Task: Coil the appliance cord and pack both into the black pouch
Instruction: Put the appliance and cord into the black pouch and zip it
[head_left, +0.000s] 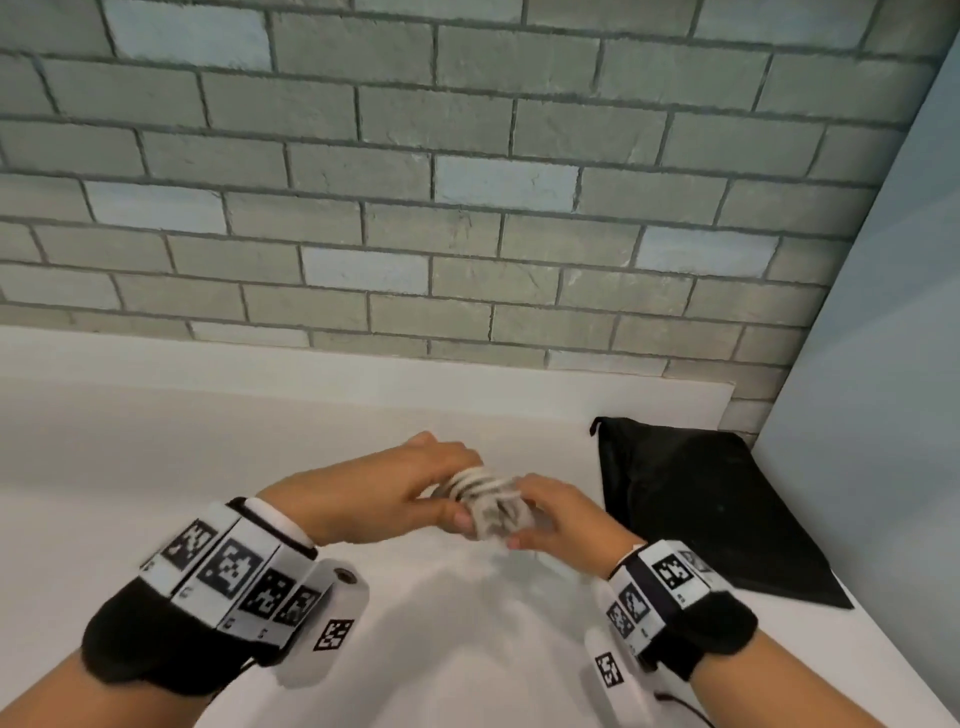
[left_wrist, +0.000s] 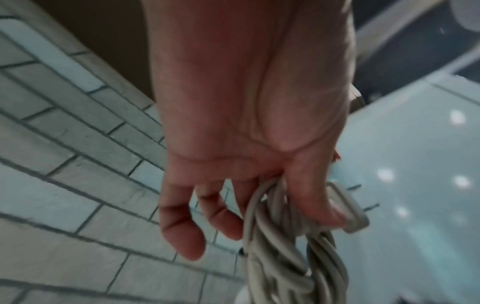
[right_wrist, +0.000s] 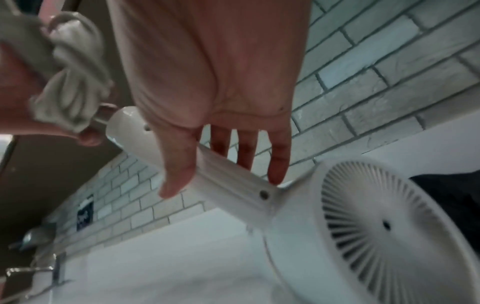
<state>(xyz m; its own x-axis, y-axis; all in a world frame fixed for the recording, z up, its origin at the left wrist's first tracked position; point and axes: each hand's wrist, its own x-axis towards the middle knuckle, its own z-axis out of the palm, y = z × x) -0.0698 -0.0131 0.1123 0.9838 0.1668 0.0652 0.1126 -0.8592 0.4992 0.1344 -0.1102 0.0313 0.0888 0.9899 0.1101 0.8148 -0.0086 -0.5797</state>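
A grey-white cord (head_left: 480, 493) is wound into a tight bundle above the middle of the white counter (head_left: 208, 467). My left hand (head_left: 395, 499) grips the bundle from the left, thumb and forefinger pinched round the strands (left_wrist: 280, 246), with the plug (left_wrist: 348, 211) under the thumb. My right hand (head_left: 561, 519) meets it from the right. In the right wrist view the thumb and fingers of that hand (right_wrist: 207, 72) wrap the handle of a white hair dryer (right_wrist: 363, 236), its round grille facing the camera. The black pouch (head_left: 701, 509) lies flat to the right.
A grey brick wall (head_left: 467, 208) rises behind the counter. A pale panel (head_left: 883, 364) closes off the right side, just past the pouch. Metal fittings (right_wrist: 33, 238) show far left in the right wrist view.
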